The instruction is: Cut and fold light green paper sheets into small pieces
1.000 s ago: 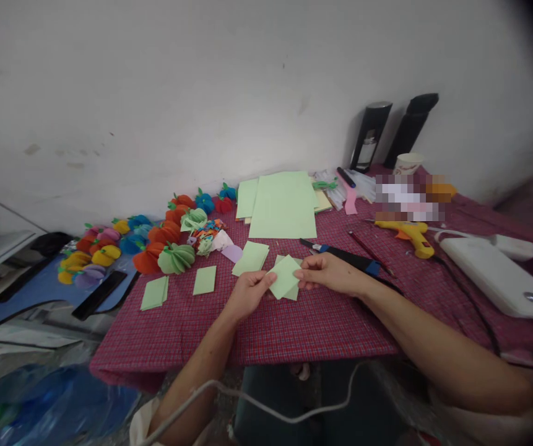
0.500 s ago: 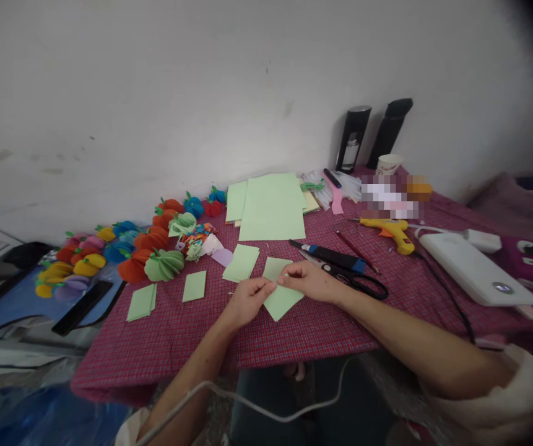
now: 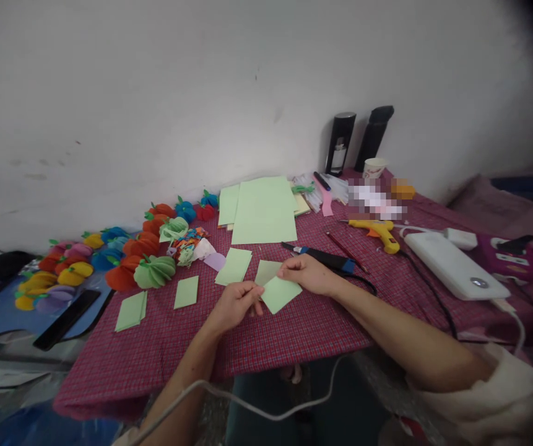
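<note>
A small light green paper piece [image 3: 281, 295] is held between my two hands, slightly above the tablecloth. My left hand [image 3: 236, 305] is closed, thumb and finger pinching its left corner. My right hand [image 3: 307, 274] grips its upper edge. Just behind, another green piece [image 3: 266, 271] is partly covered by the held one and my right fingers. To the left lie a stack of green pieces [image 3: 233, 266], a single green rectangle [image 3: 186, 292] and a small green pile [image 3: 131, 311].
Large green sheets [image 3: 265, 210] lie at the back. Colourful paper pumpkins [image 3: 142, 244] crowd the left side beside paper scraps [image 3: 192, 245]. On the right are a black-handled cutter [image 3: 324, 258], a pencil [image 3: 346, 251], a yellow glue gun [image 3: 380, 231] and a white power bank [image 3: 454, 265].
My fingertips, close together before, have moved apart along the paper's edge. The held paper now shows as a flatter, tilted rectangle. The whole view has shifted slightly.
</note>
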